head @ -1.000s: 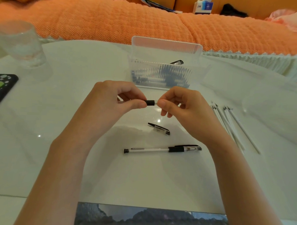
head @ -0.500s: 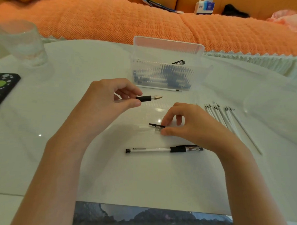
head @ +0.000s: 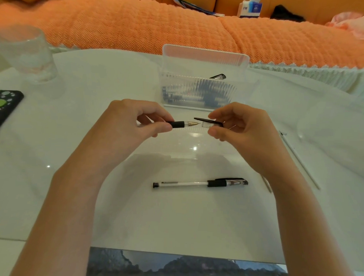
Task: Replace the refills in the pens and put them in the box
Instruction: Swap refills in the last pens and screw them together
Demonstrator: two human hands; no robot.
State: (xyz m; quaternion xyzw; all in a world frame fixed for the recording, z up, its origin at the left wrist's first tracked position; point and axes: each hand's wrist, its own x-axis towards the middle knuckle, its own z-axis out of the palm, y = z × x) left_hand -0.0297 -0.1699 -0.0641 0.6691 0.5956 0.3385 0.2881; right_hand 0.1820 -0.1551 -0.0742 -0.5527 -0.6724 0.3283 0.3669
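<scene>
Nearest on the white table (head: 174, 220), one capped pen (head: 200, 183) lies flat, apparently not yet boxed. Above it the left hand (head: 134, 123) grips an uncapped pen (head: 182, 124), tip pointing right. The right hand (head: 243, 131) pinches the cap (head: 208, 123) just beside that tip, so capping seems next. Farther back, the box (head: 201, 91) already holds several pens.

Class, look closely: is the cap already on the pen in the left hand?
No: the right hand holds the cap just clear of the pen's bare tip.
</scene>
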